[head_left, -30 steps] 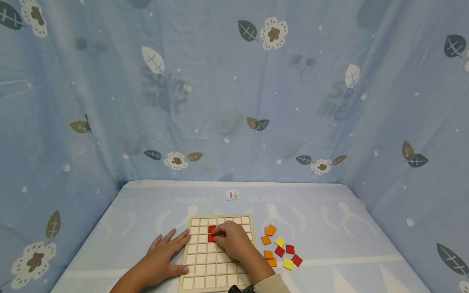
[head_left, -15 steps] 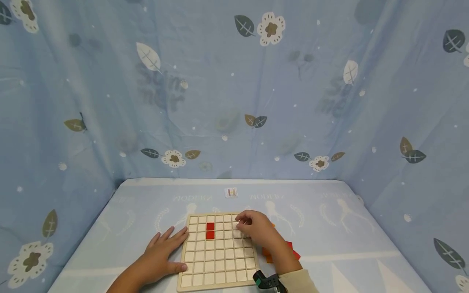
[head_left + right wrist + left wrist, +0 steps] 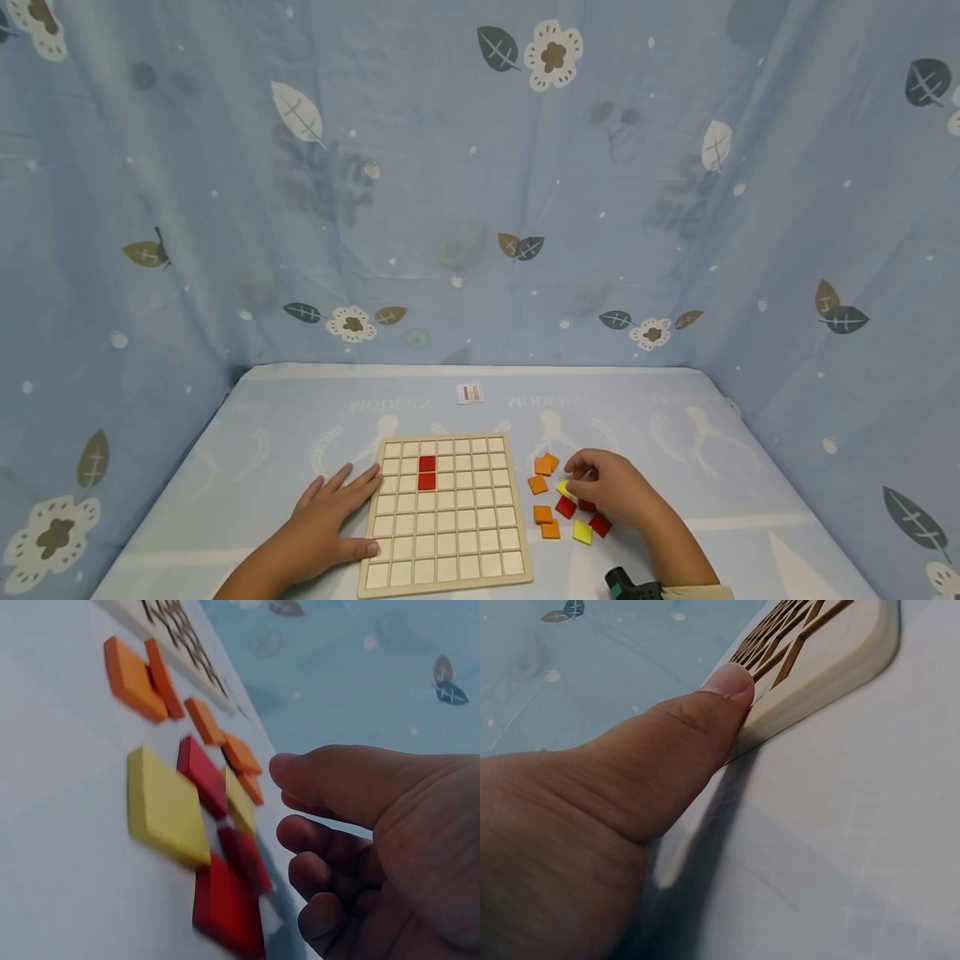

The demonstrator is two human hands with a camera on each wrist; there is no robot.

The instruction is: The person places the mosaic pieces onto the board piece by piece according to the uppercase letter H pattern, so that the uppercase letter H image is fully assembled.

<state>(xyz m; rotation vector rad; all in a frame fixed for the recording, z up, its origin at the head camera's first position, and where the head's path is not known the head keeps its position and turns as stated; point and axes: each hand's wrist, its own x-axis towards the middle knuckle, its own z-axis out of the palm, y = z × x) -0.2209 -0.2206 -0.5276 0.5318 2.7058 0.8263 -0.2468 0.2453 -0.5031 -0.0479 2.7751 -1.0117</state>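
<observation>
Loosely, the right hand (image 3: 617,485) hangs over the scattered tiles, its fingers part-curled and pinching nothing that shows. The upper yellow tile (image 3: 564,488) lies just below these fingertips; the right wrist view shows a gap between them. One red tile (image 3: 566,507) lies next to that yellow one, on the side of it nearer the person, and another red tile (image 3: 587,504) is partly hidden under the fingers. Closer to the person than the fingers are a third red tile (image 3: 601,524) and the lower yellow tile (image 3: 582,532).

To the left of the right fingers, between them and the board (image 3: 447,592), lie five orange tiles: an overlapping pair (image 3: 542,467) farthest out, a lone one (image 3: 537,485), and a second pair (image 3: 542,514) nearer the person.

The left hand (image 3: 322,522) rests at the board's left edge, fingers spread with their tips against the frame and the thumb (image 3: 682,731) on the rim nearer the person. Well to the right of those fingertips, two red squares (image 3: 427,472) fill neighbouring cells of the board's third column, in the second and third rows from the far edge. Beyond both hands' fingers, a small card (image 3: 470,393) lies on the desk (image 3: 300,400).
</observation>
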